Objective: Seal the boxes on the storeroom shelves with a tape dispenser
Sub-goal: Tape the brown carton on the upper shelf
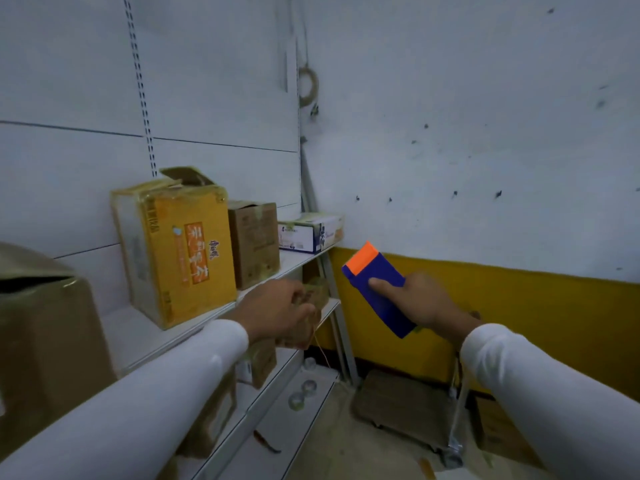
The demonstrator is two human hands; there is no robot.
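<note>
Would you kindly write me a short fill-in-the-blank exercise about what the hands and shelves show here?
1. The right hand holds a blue tape dispenser with an ____ tip.
2. The left hand grips a small brown box on the ____ shelf.
3. On the upper shelf, the yellow box stands directly ____ of the plain brown box.

Missing words: orange; lower; left

Right hand (420,299) grips blue tape dispenser (379,289).
</note>
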